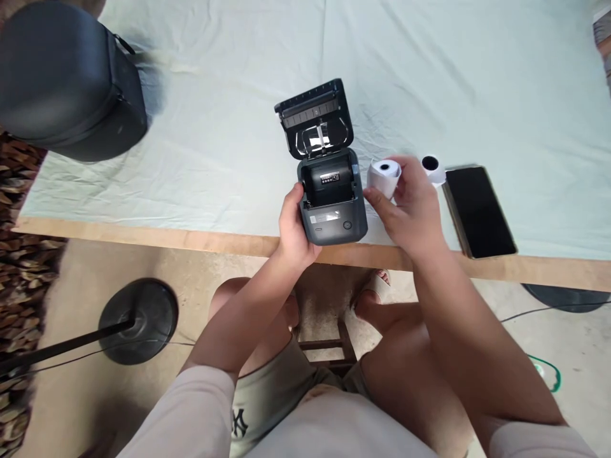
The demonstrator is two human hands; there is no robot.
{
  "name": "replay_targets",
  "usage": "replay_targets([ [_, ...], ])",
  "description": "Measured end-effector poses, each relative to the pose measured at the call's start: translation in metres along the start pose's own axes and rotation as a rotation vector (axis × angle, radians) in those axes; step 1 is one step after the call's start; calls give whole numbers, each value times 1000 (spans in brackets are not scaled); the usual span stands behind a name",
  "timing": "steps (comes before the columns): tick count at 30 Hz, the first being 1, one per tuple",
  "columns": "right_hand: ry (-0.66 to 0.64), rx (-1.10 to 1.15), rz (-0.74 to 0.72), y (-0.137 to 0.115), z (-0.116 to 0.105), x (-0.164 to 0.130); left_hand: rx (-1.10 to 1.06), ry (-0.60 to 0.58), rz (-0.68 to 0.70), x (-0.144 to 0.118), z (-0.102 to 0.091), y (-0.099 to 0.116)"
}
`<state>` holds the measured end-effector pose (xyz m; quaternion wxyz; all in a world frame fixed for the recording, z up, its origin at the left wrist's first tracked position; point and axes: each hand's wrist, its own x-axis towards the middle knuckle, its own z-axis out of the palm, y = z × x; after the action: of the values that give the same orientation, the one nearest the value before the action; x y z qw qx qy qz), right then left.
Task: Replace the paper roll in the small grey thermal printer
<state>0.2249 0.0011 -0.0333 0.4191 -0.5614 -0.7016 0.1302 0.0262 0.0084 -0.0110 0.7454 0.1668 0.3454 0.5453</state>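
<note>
A dark label printer (pixel 334 228) with its lid (pixel 316 121) swung up stands tilted over the table's front edge. My left hand (pixel 293 226) grips it from the left side and below, thumb at the rim of its paper bay. Inside the bay a small printed sticker shows, and I see no roll there. Just right of the printer, my right hand (pixel 414 207) pinches a white paper roll (pixel 382 181) between thumb and fingers. Behind that hand a second white roll (pixel 436 173) with a dark core stands on the cloth, partly covered.
A phone (pixel 481 213) lies dark-screened at the right, near the wooden table edge (pixel 143 234). At the far left a black case (pixel 71 83) sits on the pale green cloth (pixel 229 76). A round stand base (pixel 138 321) rests on the floor.
</note>
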Motion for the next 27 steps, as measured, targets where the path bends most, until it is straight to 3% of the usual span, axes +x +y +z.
replay_targets([
  [3, -39, -81, 113, -2, -1, -5, -4, 14, -6, -1, 2, 3],
  [5, -141, -144, 222, -8, -7, -10, -9, 30, 7, -1, 3, 3],
  [7, -157, -177, 235, -14, -18, -17, -8, 24, 16, 0, 3, 3],
  [9, -72, -192, 131, -18, -33, -21, -4, 6, 19, 2, 2, 2],
  [12, 183, -275, 6, -10, -48, -17, 6, -7, 20, 2, 1, 2],
  [15, 312, -393, 188, 9, -40, -3, 36, -19, 26, 2, 0, 1],
  [17, 254, -421, 369, 21, -27, 6, 45, -45, 31, 2, -1, 0],
  [19, 189, -403, 445, 29, -17, 10, 37, -76, 41, 2, -2, -2],
  [22, 224, -352, 386, 37, -15, 9, 41, -111, 52, 1, -3, -4],
  [27, 569, -16, 192, 23, -35, 10, 94, -117, 48, -1, -3, -4],
])
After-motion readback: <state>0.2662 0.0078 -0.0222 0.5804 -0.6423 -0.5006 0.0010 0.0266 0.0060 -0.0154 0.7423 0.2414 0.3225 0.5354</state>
